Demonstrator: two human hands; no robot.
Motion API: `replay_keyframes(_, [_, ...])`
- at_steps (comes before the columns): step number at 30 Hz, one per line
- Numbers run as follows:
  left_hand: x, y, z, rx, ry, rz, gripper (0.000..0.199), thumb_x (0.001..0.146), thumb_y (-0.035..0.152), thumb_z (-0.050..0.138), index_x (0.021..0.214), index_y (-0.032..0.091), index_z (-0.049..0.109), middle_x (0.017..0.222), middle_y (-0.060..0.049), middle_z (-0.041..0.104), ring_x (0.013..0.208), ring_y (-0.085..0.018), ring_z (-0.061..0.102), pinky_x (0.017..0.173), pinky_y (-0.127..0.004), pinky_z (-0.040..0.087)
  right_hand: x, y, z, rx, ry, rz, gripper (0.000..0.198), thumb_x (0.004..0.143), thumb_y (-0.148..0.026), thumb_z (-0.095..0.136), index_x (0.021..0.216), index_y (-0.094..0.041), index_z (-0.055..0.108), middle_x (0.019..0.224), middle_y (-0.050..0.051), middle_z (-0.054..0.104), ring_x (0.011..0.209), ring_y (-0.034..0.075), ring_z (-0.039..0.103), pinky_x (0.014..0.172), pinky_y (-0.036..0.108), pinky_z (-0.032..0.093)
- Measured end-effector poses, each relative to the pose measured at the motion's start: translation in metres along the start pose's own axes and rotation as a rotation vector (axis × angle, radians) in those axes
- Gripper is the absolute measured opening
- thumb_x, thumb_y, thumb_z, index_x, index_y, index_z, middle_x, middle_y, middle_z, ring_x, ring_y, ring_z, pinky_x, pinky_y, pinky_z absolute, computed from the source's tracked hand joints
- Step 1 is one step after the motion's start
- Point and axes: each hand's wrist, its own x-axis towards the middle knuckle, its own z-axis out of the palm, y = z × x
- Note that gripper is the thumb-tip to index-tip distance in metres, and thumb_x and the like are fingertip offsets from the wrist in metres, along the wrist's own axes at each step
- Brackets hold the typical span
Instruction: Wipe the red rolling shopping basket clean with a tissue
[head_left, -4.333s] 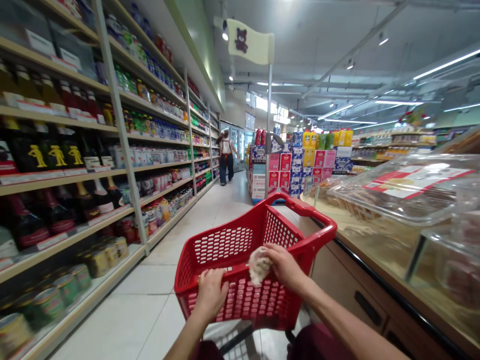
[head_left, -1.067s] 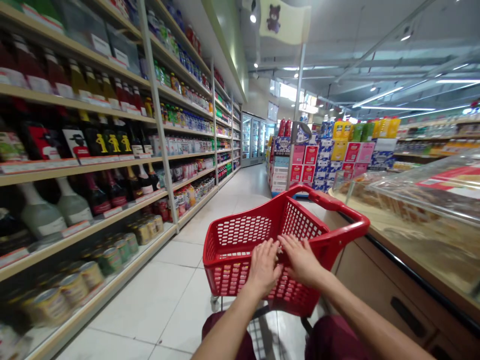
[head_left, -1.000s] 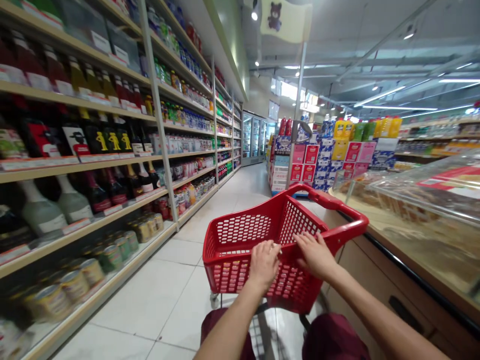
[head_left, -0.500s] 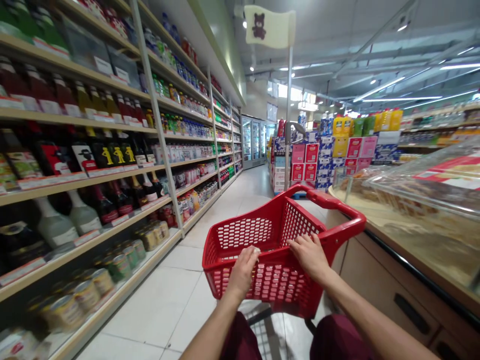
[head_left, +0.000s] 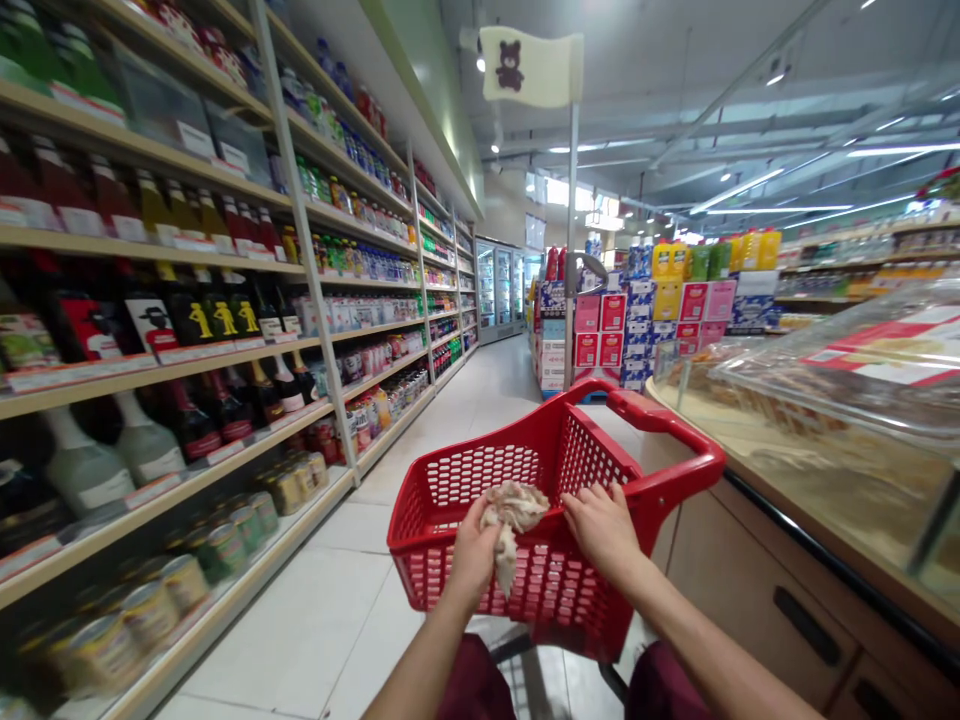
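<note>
"How do you hold things?"
"My left hand (head_left: 474,560) pinches a crumpled pale cloth (head_left: 519,507), and one loose end hangs down before the near wall of the red cart (head_left: 559,572). My right hand (head_left: 602,527) lies on the near rim of this cart, with the fingers bent over it; how firmly they press, I cannot tell."
"And where is the cloth?"
"It is at the near rim, just to the left of my right fingertips."
"What stands around you?"
"On my right is a counter (head_left: 739,560) with packed food (head_left: 795,400) in clear plastic on top. On my left, a long shelf (head_left: 165,373) carries cans (head_left: 184,582) at the bottom and bottles (head_left: 223,320) above. Farther, beyond the cart, there are stacked boxes (head_left: 639,325) with yellow bottles (head_left: 670,262) on them. At the far end I see glass-door fridges (head_left: 496,285)."
</note>
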Motion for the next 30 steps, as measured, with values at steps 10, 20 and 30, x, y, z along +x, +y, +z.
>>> replay_keyframes(10, [-0.009,0.014,0.024,-0.485,-0.073,-0.216,0.039,0.058,0.02,0.061,0.096,0.018,0.055,0.073,0.002,0.061,0.06,-0.008,0.057,0.057,-0.02,0.044,-0.007,-0.048,0.005,1.024,0.149,-0.097,0.033,0.084,-0.023,0.038,0.113,-0.024,0.052,0.112,0.005,0.058,0.101,0.017,0.055,0.086,0.033,0.044])
replay_keyframes(20, [-0.032,0.029,0.005,-0.228,-0.331,-0.29,0.048,0.075,0.054,0.036,0.101,0.017,0.054,0.102,-0.009,0.061,0.102,-0.022,0.053,0.086,-0.038,0.041,-0.027,-0.044,0.008,0.6,0.078,-0.282,0.043,0.079,-0.015,0.046,0.121,-0.023,0.046,0.126,0.007,0.046,0.118,0.018,0.039,0.095,0.035,0.038])
replay_keyframes(30, [-0.014,-0.029,-0.041,1.153,-0.11,0.359,0.046,0.065,0.018,0.046,0.111,0.017,0.048,0.121,-0.009,0.051,0.118,-0.024,0.037,0.102,-0.049,0.017,-0.092,0.075,0.028,0.426,0.42,-0.129,0.03,0.082,-0.017,0.044,0.106,-0.023,0.06,0.111,0.004,0.059,0.118,0.021,0.04,0.096,0.038,0.039])
